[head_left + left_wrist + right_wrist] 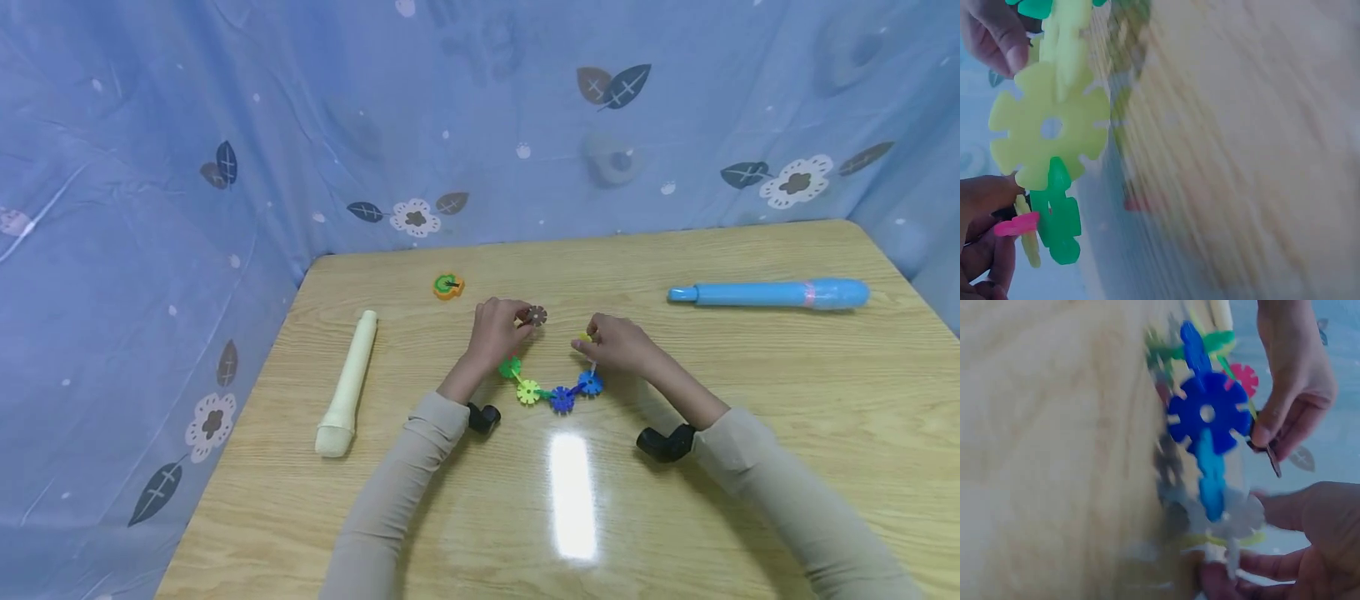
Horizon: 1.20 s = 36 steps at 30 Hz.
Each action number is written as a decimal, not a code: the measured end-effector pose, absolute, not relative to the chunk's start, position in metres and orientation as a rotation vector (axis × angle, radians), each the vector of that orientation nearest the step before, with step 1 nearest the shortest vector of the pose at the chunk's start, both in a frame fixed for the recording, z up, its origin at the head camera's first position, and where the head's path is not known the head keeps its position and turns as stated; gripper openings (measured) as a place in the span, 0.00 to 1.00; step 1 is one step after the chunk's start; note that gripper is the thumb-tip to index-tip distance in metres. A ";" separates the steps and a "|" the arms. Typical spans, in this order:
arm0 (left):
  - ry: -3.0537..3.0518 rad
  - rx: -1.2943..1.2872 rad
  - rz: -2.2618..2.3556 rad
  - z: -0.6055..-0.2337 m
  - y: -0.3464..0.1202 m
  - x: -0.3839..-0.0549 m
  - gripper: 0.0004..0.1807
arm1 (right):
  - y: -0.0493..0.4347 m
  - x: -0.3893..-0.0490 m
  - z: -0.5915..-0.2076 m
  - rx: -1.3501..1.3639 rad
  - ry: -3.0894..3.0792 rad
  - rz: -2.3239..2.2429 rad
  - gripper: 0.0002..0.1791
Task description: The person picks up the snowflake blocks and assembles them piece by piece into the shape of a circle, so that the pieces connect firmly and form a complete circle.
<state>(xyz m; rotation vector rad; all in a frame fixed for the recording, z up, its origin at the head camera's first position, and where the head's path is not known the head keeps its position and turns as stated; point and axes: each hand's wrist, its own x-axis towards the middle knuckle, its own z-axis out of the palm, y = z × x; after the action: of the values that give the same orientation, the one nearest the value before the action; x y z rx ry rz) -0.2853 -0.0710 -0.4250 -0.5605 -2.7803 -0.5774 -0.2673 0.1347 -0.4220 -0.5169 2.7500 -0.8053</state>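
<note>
A curved chain of slotted, flower-shaped plastic discs hangs between both hands, with a dark blue disc [562,400], a light blue disc [590,383] and a yellow-green disc [528,392] near its low middle. My left hand [495,332] pinches the chain's left end, where a dark brown disc [537,316] sticks out past the fingertips. At the other end my right hand [618,342] pinches a whitish translucent disc [1244,515] and a yellow disc [585,337]. Beside the left fingers are a pink disc [1017,224] and a green disc [1060,228].
A cream stick with a thick end [348,383] lies at the left. At the back right lies a blue stick [765,294] with a pink band. A small orange and green tree-shaped piece [447,286] sits at the back. Blue patterned cloth [525,125] hangs behind the table.
</note>
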 end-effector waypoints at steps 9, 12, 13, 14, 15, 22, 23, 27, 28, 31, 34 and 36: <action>-2.811 -0.624 -0.539 -0.431 -0.064 -0.288 0.17 | 0.130 -0.284 -0.438 -0.679 2.691 -1.120 0.14; -2.824 -0.625 -0.557 -0.433 -0.061 -0.288 0.14 | 0.131 -0.288 -0.442 -0.718 2.646 -1.209 0.15; -2.826 -0.623 -0.564 -0.433 -0.061 -0.289 0.14 | 0.132 -0.289 -0.442 -0.727 2.637 -1.231 0.15; -2.830 -0.620 -0.572 -0.433 -0.060 -0.289 0.14 | 0.132 -0.290 -0.443 -0.735 2.629 -1.250 0.15; -2.837 -0.617 -0.578 -0.433 -0.060 -0.289 0.14 | 0.132 -0.291 -0.444 -0.743 2.625 -1.263 0.15; -2.881 -0.605 -0.669 -0.429 -0.060 -0.291 0.15 | 0.132 -0.293 -0.447 -0.760 2.632 -1.334 0.10; -2.886 -0.603 -0.679 -0.429 -0.061 -0.291 0.15 | 0.132 -0.293 -0.447 -0.753 2.638 -1.341 0.09; -2.898 -0.591 -0.705 -0.427 -0.061 -0.291 0.15 | 0.130 -0.295 -0.448 -0.725 2.666 -1.358 0.07; -2.898 -0.587 -0.710 -0.426 -0.061 -0.291 0.14 | 0.130 -0.295 -0.448 -0.719 2.668 -1.367 0.07; -2.902 -0.582 -0.720 -0.425 -0.061 -0.291 0.14 | 0.129 -0.296 -0.449 -0.703 2.659 -1.396 0.06; -2.904 -0.583 -0.719 -0.425 -0.062 -0.292 0.14 | 0.129 -0.297 -0.449 -0.694 2.647 -1.410 0.06; -2.902 -0.584 -0.718 -0.424 -0.062 -0.292 0.14 | 0.128 -0.297 -0.449 -0.694 2.651 -1.406 0.06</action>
<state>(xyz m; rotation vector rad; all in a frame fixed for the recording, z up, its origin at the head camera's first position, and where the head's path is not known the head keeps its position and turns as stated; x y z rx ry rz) -0.2920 -0.0621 -0.4245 -0.5844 -2.9017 -0.7181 -0.2969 0.1285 -0.4489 -0.6943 2.6512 -1.4062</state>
